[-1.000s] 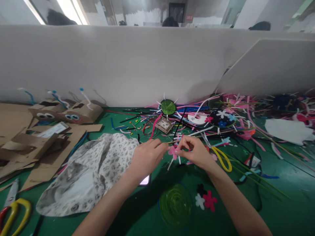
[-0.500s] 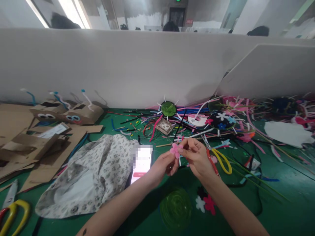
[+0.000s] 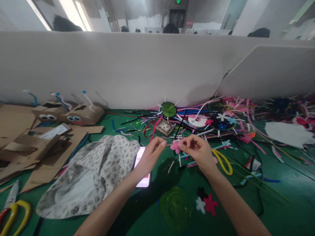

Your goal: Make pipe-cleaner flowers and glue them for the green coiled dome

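A pink flower (image 3: pixel 175 147) is held above the bench (image 3: pixel 137 209), its edge pinched in the grip of the right hand (image 3: pixel 195 149). The left hand (image 3: pixel 154 152) has its grip closed on a thin stick (image 3: pixel 168 145) that points at the flower; whether the two touch cannot be told. A phone (image 3: pixel 144 182) lies under the left wrist, with a patterned cloth (image 3: pixel 93 170) just beside it. Nearer the person are a green disc (image 3: pixel 175 209) and, to its right, white (image 3: pixel 200 205), black (image 3: pixel 202 192) and red flowers (image 3: pixel 211 205). Yellow scissor handles (image 3: pixel 222 162) lie beside the right wrist. Cardboard boxes (image 3: pixel 85 114) stand at far left.
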`<state>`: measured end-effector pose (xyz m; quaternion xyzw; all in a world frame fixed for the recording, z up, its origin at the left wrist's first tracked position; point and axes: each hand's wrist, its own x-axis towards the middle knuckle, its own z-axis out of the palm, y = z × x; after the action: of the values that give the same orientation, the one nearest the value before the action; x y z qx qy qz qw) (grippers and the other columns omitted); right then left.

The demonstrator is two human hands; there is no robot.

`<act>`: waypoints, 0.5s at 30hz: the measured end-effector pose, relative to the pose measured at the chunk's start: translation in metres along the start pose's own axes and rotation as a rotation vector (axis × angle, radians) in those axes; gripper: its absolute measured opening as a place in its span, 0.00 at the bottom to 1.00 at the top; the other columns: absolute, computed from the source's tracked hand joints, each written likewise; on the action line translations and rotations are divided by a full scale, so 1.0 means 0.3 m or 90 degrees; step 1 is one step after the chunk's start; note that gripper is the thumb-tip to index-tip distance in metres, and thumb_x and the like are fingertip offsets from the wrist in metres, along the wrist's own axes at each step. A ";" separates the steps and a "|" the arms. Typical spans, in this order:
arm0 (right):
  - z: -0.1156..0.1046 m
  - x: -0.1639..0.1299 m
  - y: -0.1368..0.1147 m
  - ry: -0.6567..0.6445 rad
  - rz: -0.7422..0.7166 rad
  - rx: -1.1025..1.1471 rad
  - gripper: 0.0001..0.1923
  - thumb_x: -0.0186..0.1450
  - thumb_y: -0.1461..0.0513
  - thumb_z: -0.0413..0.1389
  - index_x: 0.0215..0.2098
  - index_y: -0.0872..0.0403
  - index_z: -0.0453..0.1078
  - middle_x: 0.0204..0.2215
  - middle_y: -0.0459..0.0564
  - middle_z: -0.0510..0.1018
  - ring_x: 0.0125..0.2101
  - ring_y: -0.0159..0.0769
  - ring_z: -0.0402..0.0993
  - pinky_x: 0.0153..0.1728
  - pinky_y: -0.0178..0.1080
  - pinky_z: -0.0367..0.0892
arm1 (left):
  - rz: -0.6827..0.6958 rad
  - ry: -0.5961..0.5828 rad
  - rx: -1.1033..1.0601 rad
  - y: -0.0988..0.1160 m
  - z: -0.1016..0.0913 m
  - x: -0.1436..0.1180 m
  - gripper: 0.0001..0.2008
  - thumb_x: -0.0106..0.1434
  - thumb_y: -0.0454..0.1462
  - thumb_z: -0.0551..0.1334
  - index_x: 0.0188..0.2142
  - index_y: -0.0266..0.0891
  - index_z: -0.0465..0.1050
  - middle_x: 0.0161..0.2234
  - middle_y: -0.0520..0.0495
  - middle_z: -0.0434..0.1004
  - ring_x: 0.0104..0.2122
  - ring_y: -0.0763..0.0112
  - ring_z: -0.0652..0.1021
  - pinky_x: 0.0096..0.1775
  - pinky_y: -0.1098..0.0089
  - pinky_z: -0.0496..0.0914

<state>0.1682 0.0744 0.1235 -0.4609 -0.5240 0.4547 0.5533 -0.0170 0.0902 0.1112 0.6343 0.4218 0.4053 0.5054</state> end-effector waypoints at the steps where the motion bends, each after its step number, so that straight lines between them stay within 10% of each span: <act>1: -0.002 0.001 -0.001 -0.005 0.000 -0.006 0.15 0.54 0.57 0.66 0.23 0.52 0.64 0.27 0.46 0.77 0.30 0.33 0.74 0.32 0.36 0.69 | 0.011 -0.034 0.019 0.005 -0.009 -0.002 0.14 0.69 0.45 0.53 0.32 0.39 0.67 0.29 0.54 0.65 0.30 0.73 0.66 0.33 0.72 0.60; 5: 0.001 0.001 0.005 -0.019 0.014 -0.024 0.14 0.52 0.57 0.68 0.29 0.52 0.68 0.24 0.42 0.74 0.27 0.31 0.73 0.29 0.33 0.69 | 0.016 -0.138 0.046 0.012 -0.004 -0.019 0.16 0.70 0.46 0.52 0.32 0.39 0.68 0.27 0.55 0.64 0.28 0.74 0.65 0.31 0.72 0.59; 10: -0.005 0.007 -0.002 0.065 0.027 0.054 0.16 0.51 0.56 0.68 0.30 0.52 0.67 0.25 0.41 0.74 0.24 0.30 0.74 0.29 0.35 0.72 | 0.019 -0.107 0.032 0.016 0.005 -0.028 0.15 0.70 0.46 0.53 0.31 0.38 0.66 0.26 0.55 0.62 0.27 0.75 0.63 0.29 0.72 0.57; 15: -0.010 0.001 -0.016 -0.023 0.051 -0.019 0.17 0.50 0.56 0.69 0.34 0.52 0.72 0.27 0.45 0.76 0.30 0.32 0.75 0.32 0.34 0.72 | 0.027 -0.095 0.033 0.034 0.000 -0.031 0.15 0.70 0.45 0.54 0.31 0.38 0.66 0.26 0.55 0.62 0.27 0.75 0.63 0.30 0.72 0.57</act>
<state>0.1712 0.0737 0.1282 -0.4819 -0.5217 0.4767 0.5181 -0.0186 0.0801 0.1205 0.6844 0.3799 0.3562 0.5103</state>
